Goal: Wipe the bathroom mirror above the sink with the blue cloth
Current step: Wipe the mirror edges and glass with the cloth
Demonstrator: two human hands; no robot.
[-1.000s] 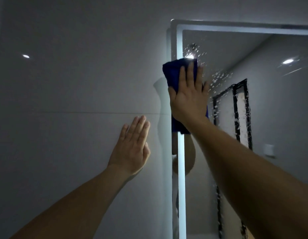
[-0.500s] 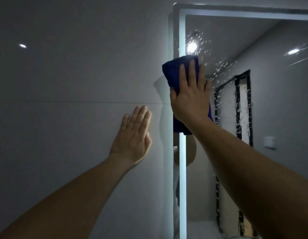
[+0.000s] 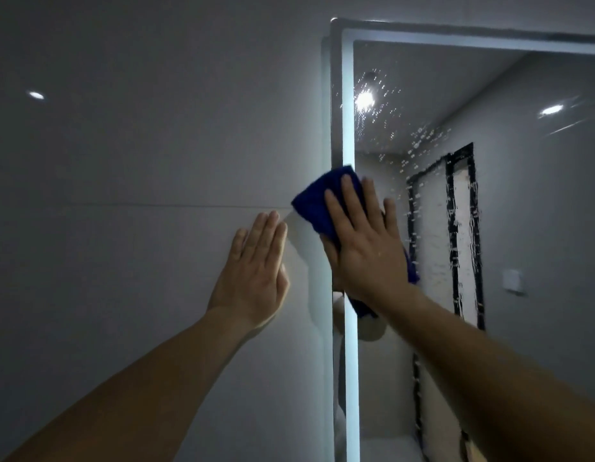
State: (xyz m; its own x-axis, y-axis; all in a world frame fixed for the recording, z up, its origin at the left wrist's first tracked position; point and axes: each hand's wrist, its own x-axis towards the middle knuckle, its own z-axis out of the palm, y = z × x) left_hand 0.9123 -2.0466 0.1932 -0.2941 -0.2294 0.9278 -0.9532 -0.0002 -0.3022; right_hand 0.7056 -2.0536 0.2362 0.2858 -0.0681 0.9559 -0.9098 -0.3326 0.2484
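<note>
Glossy grey wall (image 3: 122, 261), droplet-speckled mirror (image 3: 539, 228), right hand (image 3: 369, 251) pressing folded blue cloth (image 3: 317, 205)

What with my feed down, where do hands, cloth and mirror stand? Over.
Right hand flat, pressing blue cloth on lit left edge of mirror. Left hand open, flat at the wall. Droplets speckle glass above cloth. Nothing in the way.

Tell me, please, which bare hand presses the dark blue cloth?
The right hand, flat over the dark blue cloth on the lit-edged mirror; the left hand lies flat against the grey wall.
</note>
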